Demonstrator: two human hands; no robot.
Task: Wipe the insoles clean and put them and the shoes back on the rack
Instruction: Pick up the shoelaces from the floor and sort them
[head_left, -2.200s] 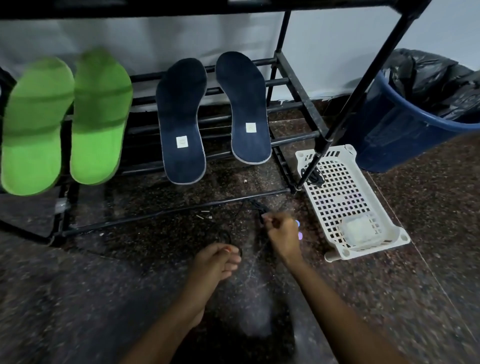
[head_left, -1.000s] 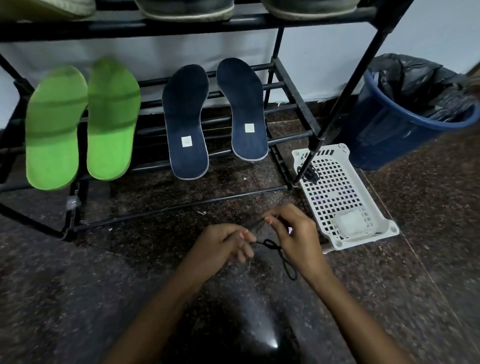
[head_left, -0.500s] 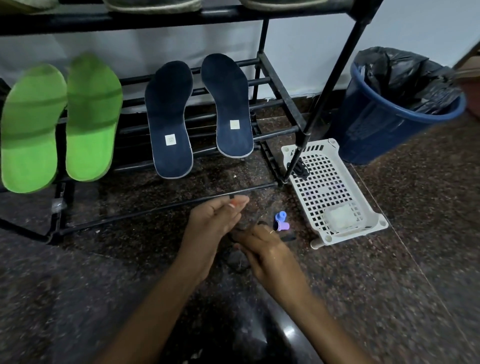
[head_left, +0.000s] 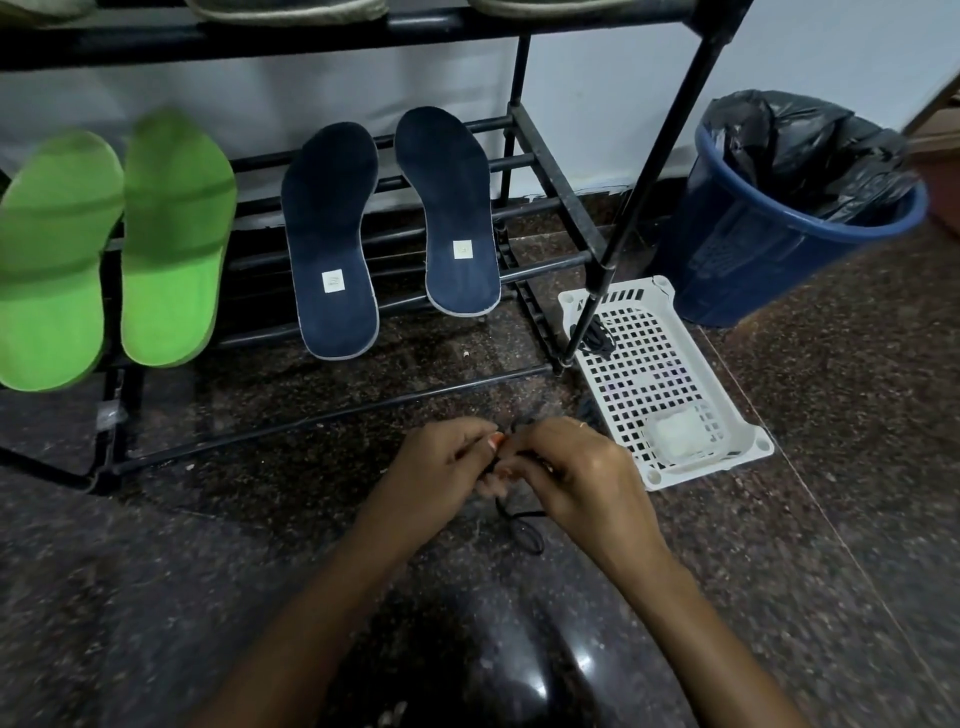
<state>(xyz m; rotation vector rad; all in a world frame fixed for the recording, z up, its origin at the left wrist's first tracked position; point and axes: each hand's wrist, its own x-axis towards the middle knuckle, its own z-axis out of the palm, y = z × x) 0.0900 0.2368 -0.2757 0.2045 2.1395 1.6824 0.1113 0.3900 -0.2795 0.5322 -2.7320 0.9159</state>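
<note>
Two green insoles and two dark blue insoles lean on the lower bars of the black shoe rack. Shoe soles show on the shelf above. Low over the dark floor, my left hand and my right hand meet fingertip to fingertip and pinch a thin black cord, whose loop hangs down to the floor between them.
A white perforated plastic basket lies on the floor right of the rack, holding a white pad and a black cord bundle. Behind it stands a blue bin lined with a black bag. Speckled stone floor lies all around.
My hands have drawn together and lifted the black cord off the floor. The small purple object seen beside my right hand half a second ago is no longer visible.
</note>
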